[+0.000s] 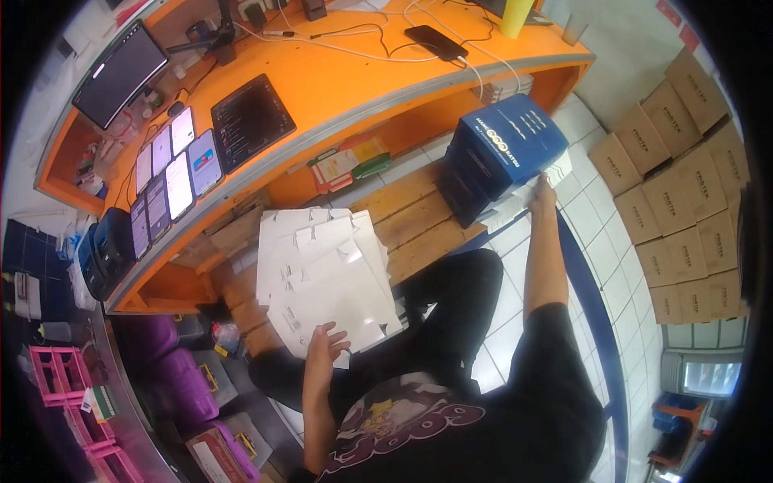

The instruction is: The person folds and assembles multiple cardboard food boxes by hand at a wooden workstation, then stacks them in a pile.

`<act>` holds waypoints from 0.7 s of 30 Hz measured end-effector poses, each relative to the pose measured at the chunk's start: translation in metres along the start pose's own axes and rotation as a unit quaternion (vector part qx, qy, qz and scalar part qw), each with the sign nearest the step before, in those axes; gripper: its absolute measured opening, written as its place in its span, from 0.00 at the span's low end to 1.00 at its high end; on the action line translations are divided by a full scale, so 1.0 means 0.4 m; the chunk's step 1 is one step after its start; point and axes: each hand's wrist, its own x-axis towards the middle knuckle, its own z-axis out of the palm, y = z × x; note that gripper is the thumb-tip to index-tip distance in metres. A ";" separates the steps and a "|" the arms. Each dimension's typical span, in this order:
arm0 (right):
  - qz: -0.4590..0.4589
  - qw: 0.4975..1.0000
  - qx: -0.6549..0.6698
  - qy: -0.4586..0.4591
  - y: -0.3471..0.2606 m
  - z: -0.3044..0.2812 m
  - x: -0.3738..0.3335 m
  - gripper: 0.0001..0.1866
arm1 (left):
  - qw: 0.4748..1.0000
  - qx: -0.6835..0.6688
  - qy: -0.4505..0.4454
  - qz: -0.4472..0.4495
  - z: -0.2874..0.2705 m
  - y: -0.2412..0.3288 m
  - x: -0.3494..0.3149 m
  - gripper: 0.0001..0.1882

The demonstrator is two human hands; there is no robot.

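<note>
the left hand (324,346) is loosely open, fingers spread, at the near edge of a fanned pile of flat white cardboard (322,270) lying over the lap and wooden bench (407,213). the right hand (543,195) is at some white sheets (564,167) just beside a blue box (515,145); i cannot tell whether it grips them. the box's contents are hidden. brown boxes (676,189) stand stacked at right.
</note>
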 end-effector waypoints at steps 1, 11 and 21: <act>-0.019 1.000 -0.011 -0.004 -0.014 -0.012 0.013 0.28 | 1.000 -0.001 0.000 -0.006 0.001 -0.006 -0.002 0.35; -0.406 0.803 -0.428 -0.086 0.172 -0.045 -0.708 0.18 | 0.992 -0.053 0.107 -0.046 -0.075 -0.216 0.095 0.26; -0.466 0.154 -0.607 -0.625 0.668 -0.170 -1.082 0.42 | 0.960 0.268 0.045 0.071 -0.114 -0.271 0.093 0.15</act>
